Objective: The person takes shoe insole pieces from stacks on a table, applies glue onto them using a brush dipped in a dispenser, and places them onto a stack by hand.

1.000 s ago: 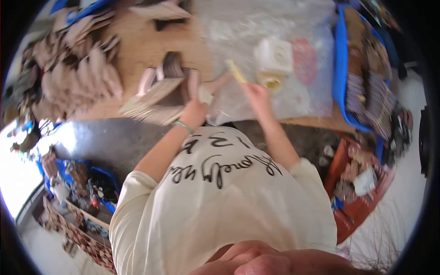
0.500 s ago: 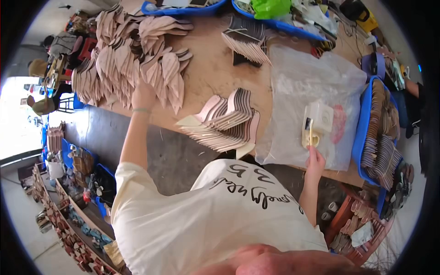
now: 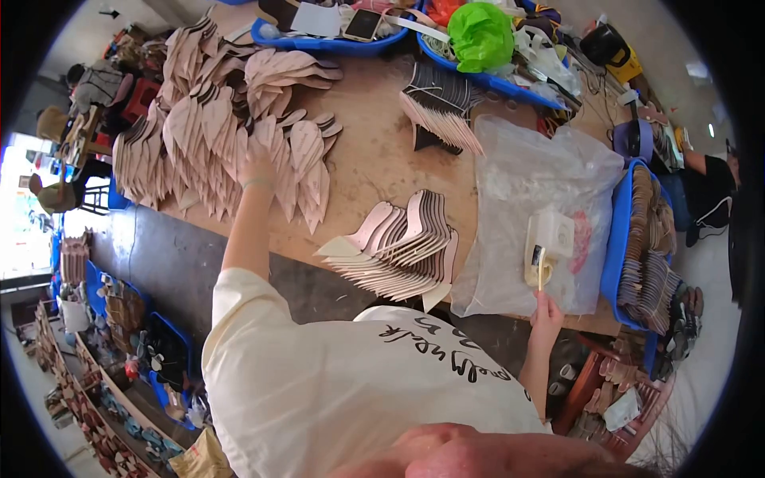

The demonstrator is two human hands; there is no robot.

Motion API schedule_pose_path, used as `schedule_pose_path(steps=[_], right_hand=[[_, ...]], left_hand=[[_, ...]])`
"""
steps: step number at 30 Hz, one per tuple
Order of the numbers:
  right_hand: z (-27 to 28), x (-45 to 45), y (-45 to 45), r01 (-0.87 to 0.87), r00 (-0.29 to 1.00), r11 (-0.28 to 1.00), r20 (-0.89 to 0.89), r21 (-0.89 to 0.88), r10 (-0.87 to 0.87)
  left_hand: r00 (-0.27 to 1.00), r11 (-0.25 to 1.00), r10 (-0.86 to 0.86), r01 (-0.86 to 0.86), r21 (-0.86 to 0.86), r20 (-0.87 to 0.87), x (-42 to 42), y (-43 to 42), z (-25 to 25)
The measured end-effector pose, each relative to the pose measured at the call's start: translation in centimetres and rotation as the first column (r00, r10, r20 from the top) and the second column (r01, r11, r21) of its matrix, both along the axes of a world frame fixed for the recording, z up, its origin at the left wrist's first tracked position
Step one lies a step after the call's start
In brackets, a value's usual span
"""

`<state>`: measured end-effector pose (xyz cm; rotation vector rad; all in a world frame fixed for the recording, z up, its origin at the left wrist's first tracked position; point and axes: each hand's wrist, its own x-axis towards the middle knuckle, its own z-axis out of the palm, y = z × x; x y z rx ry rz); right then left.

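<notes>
My left hand point(image 3: 255, 166) reaches into a large heap of pale pink, leaf-shaped pieces point(image 3: 199, 127) on the wooden table; its fingertips are hidden among them. In my right hand point(image 3: 546, 312) is a thin yellowish brush point(image 3: 541, 275), its tip over a small glue container point(image 3: 532, 267) beside a white box point(image 3: 555, 233). Between my hands, a fanned stack of pink and dark pieces point(image 3: 398, 251) lies at the table's front edge.
Clear plastic sheeting point(image 3: 502, 183) covers the table's right part. A second fanned stack point(image 3: 438, 107) lies farther back. Blue trays point(image 3: 331, 44) line the back, one with a green bag point(image 3: 480, 38). At the right is a blue bin point(image 3: 613, 263) of brown pieces.
My left hand has gone from the front stack to the pink heap at the left. My right hand has moved right, bringing the brush to the glue container. The view has shifted too.
</notes>
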<state>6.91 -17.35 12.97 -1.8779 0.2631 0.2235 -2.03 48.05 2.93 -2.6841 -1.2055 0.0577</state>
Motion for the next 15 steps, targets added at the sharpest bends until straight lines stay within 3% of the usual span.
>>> schedule_pose_path(steps=[1,4,6,8,10,12,15], right_hand=[[-0.1,-0.3,-0.1,0.014,1.000,1.000,-0.005,0.005,-0.014],[0.1,-0.3,0.3,0.052,0.998,0.999,-0.019,0.002,-0.052],[0.7,-0.6,0.4,0.083,0.996,0.996,-0.032,-0.005,-0.084],[0.7,-0.2,1.3,0.110,0.993,0.994,-0.033,0.016,-0.110],[1.5,0.2,2.4,0.068,0.997,0.997,-0.024,0.025,-0.067],[1.9,0.0,2.4,0.036,0.999,0.999,-0.019,0.038,-0.036],[2.0,0.0,1.7,0.023,1.000,0.998,-0.019,0.061,-0.022]], left_hand=[[0.999,0.999,0.039,-0.039,0.001,0.006,-0.1,-1.6,1.3],[0.985,0.979,-0.154,0.142,-0.143,-0.078,0.3,-7.0,3.9],[0.933,0.855,-0.310,0.359,-0.374,0.184,0.8,-13.3,7.0],[0.898,0.682,-0.439,0.361,-0.637,0.038,1.9,-15.8,2.8],[0.849,0.620,-0.506,0.238,-0.748,-0.149,2.9,-18.8,0.0],[0.786,0.601,-0.560,0.167,-0.781,-0.262,2.4,-20.3,-1.9],[0.744,0.633,-0.596,0.203,-0.747,-0.303,0.4,-20.1,-3.5]])
